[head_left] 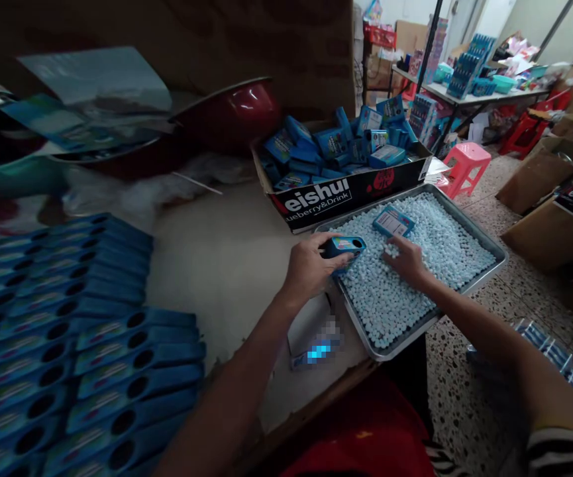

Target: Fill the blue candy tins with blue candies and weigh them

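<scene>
My left hand [307, 268] is wrapped round a small blue box [344, 245], which has a dark round hole in its upper face. It hangs over the left edge of a metal tray [373, 353] full of small whitish pellets [440, 232]. My right hand [409, 262] is in the tray with its fingers curled together, the tips among pellets. Just beyond those fingers, a second blue box [393, 220] lies on the pellets, printed label up. Below my left wrist sits a small scale [311, 331] with a lit blue display, partly blurred out.
Rows of blue boxes with round holes [137, 358] stand at the left. Behind the tray is a black carton [336, 195] heaped with blue boxes. A red bowl [231, 116] sits at the back. Pink stool [468, 165] and cardboard cartons [539, 175] stand on the floor to the right.
</scene>
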Demonstrator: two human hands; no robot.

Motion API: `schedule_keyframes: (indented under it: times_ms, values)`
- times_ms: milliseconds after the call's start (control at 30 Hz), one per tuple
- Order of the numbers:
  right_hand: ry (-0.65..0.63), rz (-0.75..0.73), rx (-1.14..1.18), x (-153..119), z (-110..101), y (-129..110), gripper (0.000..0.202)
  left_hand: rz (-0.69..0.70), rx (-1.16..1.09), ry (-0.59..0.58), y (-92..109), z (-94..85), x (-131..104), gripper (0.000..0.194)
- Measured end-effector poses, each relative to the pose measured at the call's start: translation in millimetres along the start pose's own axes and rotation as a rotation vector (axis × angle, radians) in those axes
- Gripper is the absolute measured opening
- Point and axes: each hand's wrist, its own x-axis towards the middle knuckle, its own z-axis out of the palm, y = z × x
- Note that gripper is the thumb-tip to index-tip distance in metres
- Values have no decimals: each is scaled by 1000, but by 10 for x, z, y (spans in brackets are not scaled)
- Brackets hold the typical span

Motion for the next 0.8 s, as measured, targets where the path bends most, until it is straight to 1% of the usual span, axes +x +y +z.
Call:
schedule_keyframes:
  times_ms: [33,67,100,133,167,200,267,333,367,433,533,700,800]
  values:
    - [86,171,250,50,49,-72,16,40,45,3,22,14,-1,42]
    - [140,331,520,98,83,-155,20,75,82,2,46,32,0,40]
    - [161,463,768,144,100,-246,24,100,110,0,71,52,3,38]
    - [155,558,986,186,101,-342,27,114,129,-4,96,73,5,37]
    - [128,614,1173,223,87,-440,30,119,141,-6,122,95,8,37]
    - [93,635,1330,256,62,-540,31,119,150,-10,146,116,9,38]
    - [60,623,1568,304,-9,-735,29,115,154,-20,191,150,9,38]
    - [71,604,1755,333,-82,-916,26,105,143,-28,225,172,4,39]
    - [84,592,1783,341,-113,-997,25,97,133,-30,238,179,0,39]
    - [99,569,1768,348,-156,-1128,25,80,105,-29,256,189,-9,40]
    - [115,527,1697,349,-182,-1235,24,62,48,-20,267,201,-25,40]
    - [151,441,1639,378,-164,-1229,15,16,-28,-37,266,216,-48,42]
    - [164,417,1626,387,-161,-1210,14,0,-60,-41,260,208,-62,44]
